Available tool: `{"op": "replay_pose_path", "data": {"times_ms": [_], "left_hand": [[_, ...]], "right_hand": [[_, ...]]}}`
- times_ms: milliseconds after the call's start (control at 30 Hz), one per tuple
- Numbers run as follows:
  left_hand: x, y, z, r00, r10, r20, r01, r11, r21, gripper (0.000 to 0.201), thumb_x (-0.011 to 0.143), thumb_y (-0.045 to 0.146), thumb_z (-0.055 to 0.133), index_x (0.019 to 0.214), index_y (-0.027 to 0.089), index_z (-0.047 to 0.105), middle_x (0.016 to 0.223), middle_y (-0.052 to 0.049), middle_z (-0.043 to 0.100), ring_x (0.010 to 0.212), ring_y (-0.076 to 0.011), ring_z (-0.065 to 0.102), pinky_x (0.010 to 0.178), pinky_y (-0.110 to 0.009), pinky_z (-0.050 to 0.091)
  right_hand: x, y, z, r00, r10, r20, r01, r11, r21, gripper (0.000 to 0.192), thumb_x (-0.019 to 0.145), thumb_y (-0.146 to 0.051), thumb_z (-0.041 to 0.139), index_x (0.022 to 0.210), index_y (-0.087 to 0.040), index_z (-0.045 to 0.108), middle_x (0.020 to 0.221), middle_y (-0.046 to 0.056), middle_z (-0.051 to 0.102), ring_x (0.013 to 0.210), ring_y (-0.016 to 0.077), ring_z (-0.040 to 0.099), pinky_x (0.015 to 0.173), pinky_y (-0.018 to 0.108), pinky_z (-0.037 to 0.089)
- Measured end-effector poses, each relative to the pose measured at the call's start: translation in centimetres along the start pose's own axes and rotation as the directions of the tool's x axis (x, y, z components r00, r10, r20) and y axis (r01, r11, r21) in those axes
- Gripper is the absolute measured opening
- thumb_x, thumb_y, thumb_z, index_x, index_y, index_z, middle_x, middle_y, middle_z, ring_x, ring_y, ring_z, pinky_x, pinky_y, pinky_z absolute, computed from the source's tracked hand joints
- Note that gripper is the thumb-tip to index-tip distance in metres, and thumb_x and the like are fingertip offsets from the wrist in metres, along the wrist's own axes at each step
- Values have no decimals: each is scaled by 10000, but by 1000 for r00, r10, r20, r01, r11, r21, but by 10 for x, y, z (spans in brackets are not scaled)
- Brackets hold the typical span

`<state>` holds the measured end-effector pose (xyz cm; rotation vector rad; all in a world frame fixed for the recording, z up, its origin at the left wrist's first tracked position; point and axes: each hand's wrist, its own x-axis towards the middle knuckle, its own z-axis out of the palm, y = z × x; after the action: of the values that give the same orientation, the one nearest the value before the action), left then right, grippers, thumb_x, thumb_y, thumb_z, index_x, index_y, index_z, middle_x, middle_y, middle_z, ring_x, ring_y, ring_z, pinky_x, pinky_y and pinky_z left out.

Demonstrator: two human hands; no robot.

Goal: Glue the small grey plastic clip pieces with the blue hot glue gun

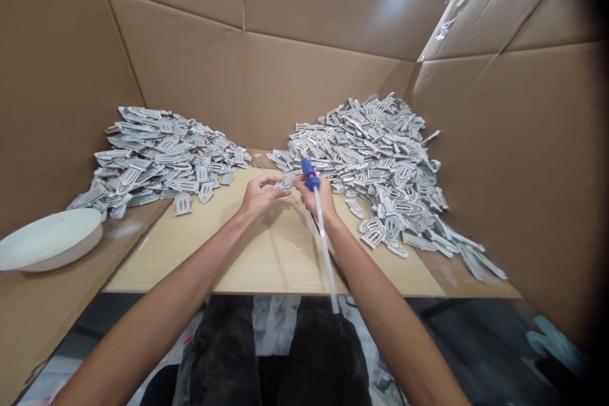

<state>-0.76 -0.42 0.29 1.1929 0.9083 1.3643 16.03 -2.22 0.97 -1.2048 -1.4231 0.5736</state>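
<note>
My left hand (261, 195) pinches a small grey-white slotted piece (285, 183) with a pointed end, above the middle of the work board. Wrapped round a blue hot glue gun (310, 174) is my right hand (316, 195), with its fingertips close to the same piece. A long translucent glue stick (325, 247) sticks out of the gun's back and runs down toward my lap. Whether the nozzle touches the piece is hidden. Similar pieces lie in a large heap (371, 146) behind and right of my hands, and in another heap (162, 152) to the left.
Tall cardboard walls (328, 82) enclose the work board (200, 247) at the back and both sides. A shallow white bowl (52, 241) stands at the left edge. Several loose pieces (380, 231) lie near my right forearm. A dark cord (337, 266) trails beneath the glue stick.
</note>
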Motion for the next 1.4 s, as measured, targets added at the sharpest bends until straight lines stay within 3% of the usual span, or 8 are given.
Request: {"op": "replay_pose_path", "data": {"times_ms": [133,333,533,800,1000,1233,1400], "left_hand": [[-4,2,4,998,63,-8,-64,995,-72,545,428,230,1006,891,156,726,950,-53,745,836,-222,750,858,-389,602],[-6,5,9,995,102,-22,-103,992,-72,544,448,267,1034,866,163,701,934,-57,730,905,-237,739,867,-382,597],[-8,8,9,994,102,-30,-103,993,-61,569,423,289,1043,867,164,709,938,-52,739,939,-239,732,897,-371,580],[-8,4,11,996,76,-37,-81,984,-161,632,403,402,1066,805,155,645,813,-22,687,821,-224,751,862,-415,629],[-7,0,9,988,138,-70,-147,978,-147,595,445,422,1058,742,164,612,768,1,648,780,-207,739,843,-434,659],[-6,2,3,986,166,-26,-167,979,-112,552,496,342,1023,804,179,595,819,13,631,739,-175,717,741,-362,639],[3,-5,-5,985,174,-21,-175,984,-43,484,585,339,978,956,194,702,852,-14,715,704,-151,657,686,-303,542]], "right_hand": [[-6,-4,8,991,-102,-90,99,994,-37,371,835,-549,708,910,-187,685,921,75,723,871,227,673,871,343,542],[-10,-6,15,977,-158,-141,144,984,-106,392,897,-588,679,912,-196,670,996,92,684,959,243,659,938,342,522],[-10,-4,14,958,-226,-177,218,974,-64,364,897,-550,690,918,-187,675,982,91,654,928,245,652,927,362,519],[-14,-15,15,973,-188,-132,172,977,-123,320,920,-515,698,868,-203,650,979,87,634,965,244,630,938,352,521],[-17,-21,13,969,-193,-155,163,969,-188,342,901,-541,711,902,-205,651,1042,104,655,986,251,635,943,353,521],[-7,-5,6,990,-126,-66,125,992,-22,455,806,-610,790,941,-223,594,954,57,715,854,209,647,853,328,526],[-4,0,10,994,-106,-36,108,992,63,524,745,-647,826,920,-224,571,929,53,696,819,195,631,822,329,530]]}}
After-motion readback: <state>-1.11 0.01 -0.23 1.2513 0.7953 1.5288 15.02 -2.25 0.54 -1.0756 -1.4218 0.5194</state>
